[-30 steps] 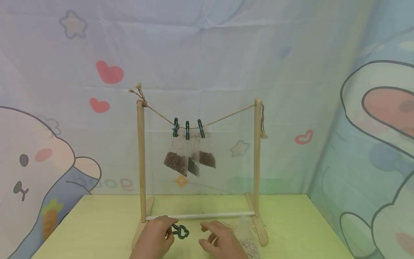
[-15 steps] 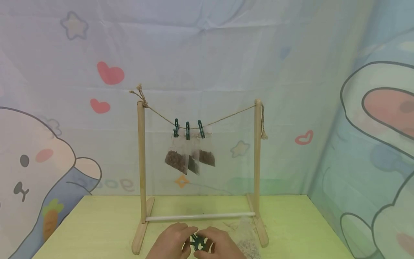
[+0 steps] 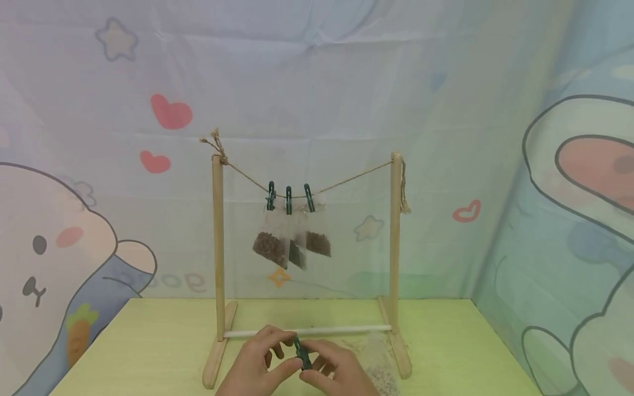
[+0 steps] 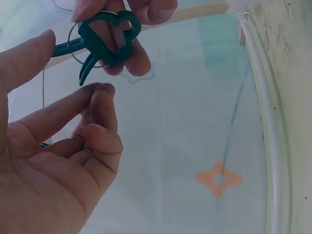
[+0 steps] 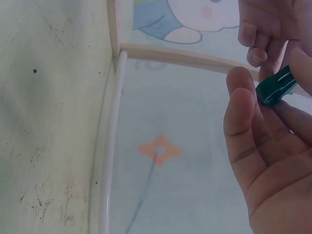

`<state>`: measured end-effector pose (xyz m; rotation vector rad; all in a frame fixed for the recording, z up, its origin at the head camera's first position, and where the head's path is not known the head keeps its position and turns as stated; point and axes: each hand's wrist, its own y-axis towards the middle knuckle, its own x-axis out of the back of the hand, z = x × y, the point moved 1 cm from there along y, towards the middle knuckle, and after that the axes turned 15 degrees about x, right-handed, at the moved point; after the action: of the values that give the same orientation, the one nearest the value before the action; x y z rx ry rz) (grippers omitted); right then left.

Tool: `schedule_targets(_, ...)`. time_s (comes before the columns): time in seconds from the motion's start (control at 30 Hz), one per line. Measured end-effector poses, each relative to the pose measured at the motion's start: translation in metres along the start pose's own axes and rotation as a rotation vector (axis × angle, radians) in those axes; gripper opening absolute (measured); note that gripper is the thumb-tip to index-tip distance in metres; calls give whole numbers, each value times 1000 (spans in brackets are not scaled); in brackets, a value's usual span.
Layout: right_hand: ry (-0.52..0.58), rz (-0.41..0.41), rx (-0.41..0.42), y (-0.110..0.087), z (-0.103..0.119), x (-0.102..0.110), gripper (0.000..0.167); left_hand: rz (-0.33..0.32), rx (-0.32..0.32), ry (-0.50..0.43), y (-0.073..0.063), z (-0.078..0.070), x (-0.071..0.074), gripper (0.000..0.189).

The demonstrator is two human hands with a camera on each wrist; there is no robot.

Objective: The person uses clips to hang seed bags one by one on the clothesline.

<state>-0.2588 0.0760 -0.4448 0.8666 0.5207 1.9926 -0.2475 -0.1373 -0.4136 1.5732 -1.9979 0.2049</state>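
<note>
A dark green plastic spring clip with a wire ring sits between both hands, low in the head view. My right hand pinches its jaw end between fingers and thumb. My left hand is at its handle end. In the left wrist view the left thumb touches one handle of the clip, while the loosely bent fingers lie just below the other handle. Beside the right hand, a clear bag of pale flakes rests on the table, partly hidden by that hand.
Behind the hands stands a wooden frame with a white crossbar. From its sagging twine, green clips hold small bags of dark contents. A printed cloth hangs behind the yellow table.
The left hand, holding the clip alone at first, has moved right to meet the right hand. The right hand now pinches the clip, which has turned edge-on, and the left fingers have loosened.
</note>
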Motion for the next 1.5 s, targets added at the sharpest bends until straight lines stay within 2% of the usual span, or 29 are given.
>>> schedule_targets(0.07,10,7,8,1,2,0,45,-1,-39,-18,0,0,-1,36)
schedule_targets(0.23,21,16,33,0,1,0,43,-49,-121,-35,1,-1,-6,32)
schedule_targets(0.47,-6,6,26,-1,0,2,46,-153,-179,-15,3,0,-14,22)
schedule_targets(0.53,-37,3,-4,-2,0,8,46,-187,-157,-8,2,-1,-16,18)
schedule_targets(0.63,-132,-26,-67,-6,-3,23,45,-261,-88,-7,1,-4,-16,13)
schedule_targets(0.73,-253,-94,-142,-11,-10,42,43,-353,-59,-24,0,-8,-14,15)
schedule_targets(0.87,-393,-205,-259,-20,-21,65,37,-451,-135,-28,4,-8,-10,21)
schedule_targets(0.97,-462,-262,-352,-30,-28,77,33,-479,-188,-42,8,-7,-9,16)
schedule_targets(1.03,-502,-278,-403,-37,-34,82,31,-488,-199,-60,10,-6,-10,13)
schedule_targets(1.1,-538,-284,-433,-44,-40,86,31,-494,-182,-84,11,-5,-11,13)
schedule_targets(1.27,-596,-258,-480,-53,-51,93,30,-499,-87,-148,13,-2,-12,16)
schedule_targets(1.5,-587,-204,-530,-58,-60,98,40,-479,-16,-169,14,2,-12,17)
